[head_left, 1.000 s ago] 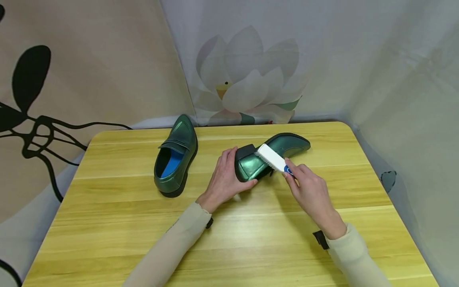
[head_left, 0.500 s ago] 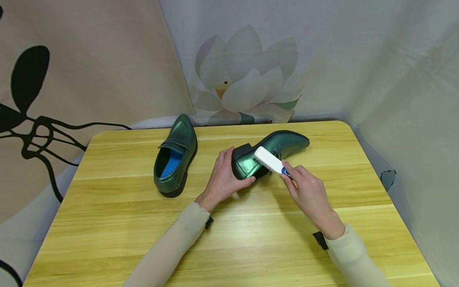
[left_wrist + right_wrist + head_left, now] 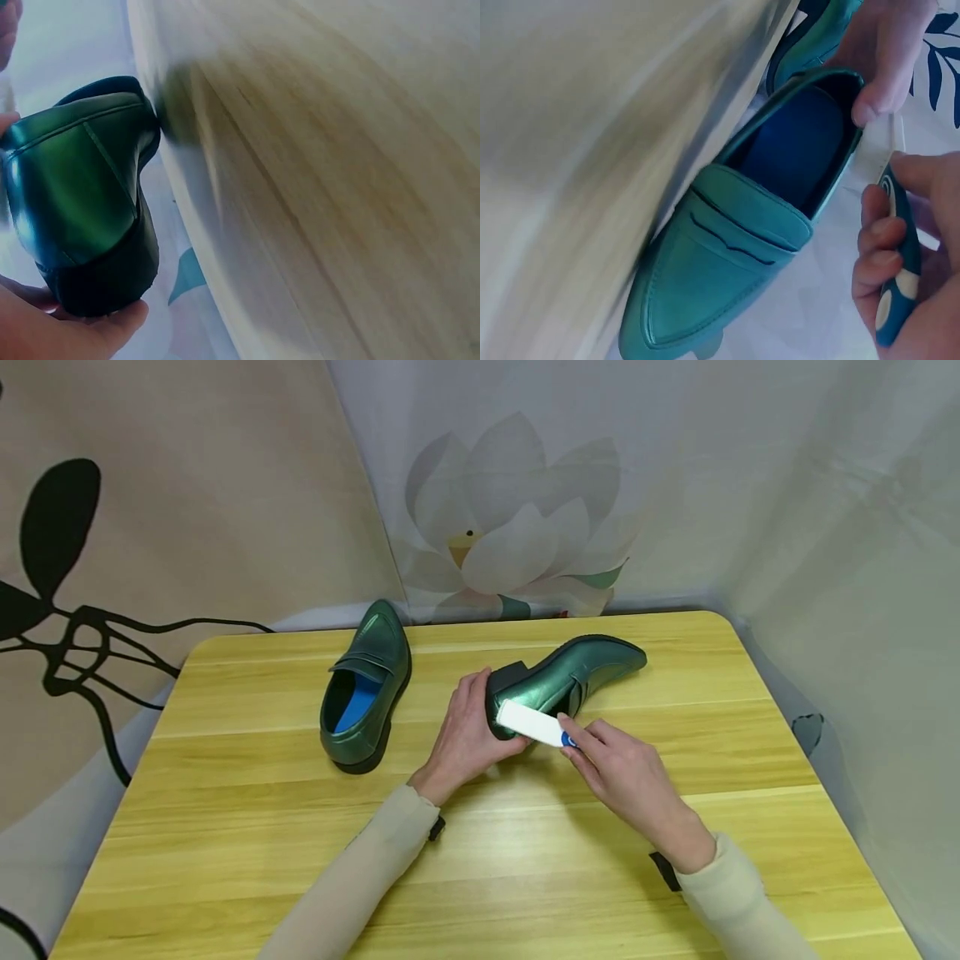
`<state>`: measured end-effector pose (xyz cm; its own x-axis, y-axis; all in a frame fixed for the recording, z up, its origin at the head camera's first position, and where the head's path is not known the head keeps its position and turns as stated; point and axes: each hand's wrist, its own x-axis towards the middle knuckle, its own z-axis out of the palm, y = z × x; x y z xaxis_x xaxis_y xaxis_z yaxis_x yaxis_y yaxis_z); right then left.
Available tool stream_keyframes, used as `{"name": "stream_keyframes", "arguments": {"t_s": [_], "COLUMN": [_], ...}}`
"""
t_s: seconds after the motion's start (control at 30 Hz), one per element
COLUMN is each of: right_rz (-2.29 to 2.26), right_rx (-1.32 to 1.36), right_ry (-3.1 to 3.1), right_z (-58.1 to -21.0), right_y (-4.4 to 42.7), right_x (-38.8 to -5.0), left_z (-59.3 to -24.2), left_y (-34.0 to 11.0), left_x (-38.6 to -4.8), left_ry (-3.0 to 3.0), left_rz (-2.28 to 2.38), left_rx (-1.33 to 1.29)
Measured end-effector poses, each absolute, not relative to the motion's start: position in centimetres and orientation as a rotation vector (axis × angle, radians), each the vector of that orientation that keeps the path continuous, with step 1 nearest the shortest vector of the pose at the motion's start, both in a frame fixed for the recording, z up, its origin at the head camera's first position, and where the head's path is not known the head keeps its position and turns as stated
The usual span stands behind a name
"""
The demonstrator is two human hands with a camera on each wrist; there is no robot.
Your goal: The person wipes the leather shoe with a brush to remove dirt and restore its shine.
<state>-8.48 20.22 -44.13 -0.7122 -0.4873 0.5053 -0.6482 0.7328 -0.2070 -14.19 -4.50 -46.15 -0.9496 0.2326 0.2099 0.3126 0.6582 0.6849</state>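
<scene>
My left hand [image 3: 468,731] grips the heel end of a shiny green loafer [image 3: 600,662], tilted on its side with its toe pointing right. In the left wrist view its back and dark heel [image 3: 109,281] rest against the fingers. My right hand [image 3: 626,777] holds a white brush [image 3: 528,723] by its handle, its head lying over the shoe's side close to my left thumb; the bristles are hidden. The right wrist view shows curled fingers around the blue and white handle [image 3: 898,277], and the loafer's blue insole [image 3: 791,146].
A matching green loafer [image 3: 367,689] stands upright on the wooden table [image 3: 525,877], left of my left hand, toe toward the back edge. A curtain with a flower print [image 3: 517,518] hangs behind the table.
The brush in my right hand has moved left and toward me, from mid-shoe to the heel area. The held loafer has shifted slightly left and turned a little, showing more of its opening.
</scene>
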Motion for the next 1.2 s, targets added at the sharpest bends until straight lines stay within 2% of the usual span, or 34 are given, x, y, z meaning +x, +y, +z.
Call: {"name": "stream_keyframes", "arguments": {"t_s": [0.1, 0.7, 0.83, 1.07, 1.2], "right_rz": [0.484, 0.606, 0.607, 0.642, 0.661], "right_rx": [0.828, 0.176, 0.186, 0.434, 0.370], "right_ry": [-2.509, -2.622, -2.630, -2.596, -2.598], "right_z": [-43.7, -43.9, -44.0, -43.7, -43.9], "right_y": [20.4, 25.9, 25.7, 23.1, 23.5], "right_x": [-8.9, -14.3, -14.1, -13.2, -13.2], "left_z": [-46.1, -46.2, -46.1, -46.1, -46.3], "left_y": [-4.5, -4.5, -4.5, -4.5, -4.4], "left_x": [-14.1, -13.9, -13.9, -13.7, -13.7], "left_ry": [-2.768, -2.794, -2.790, -2.783, -2.786], "left_rz": [-1.157, -1.120, -1.121, -1.129, -1.113], "left_rx": [-0.462, -0.451, -0.447, -0.440, -0.451]}}
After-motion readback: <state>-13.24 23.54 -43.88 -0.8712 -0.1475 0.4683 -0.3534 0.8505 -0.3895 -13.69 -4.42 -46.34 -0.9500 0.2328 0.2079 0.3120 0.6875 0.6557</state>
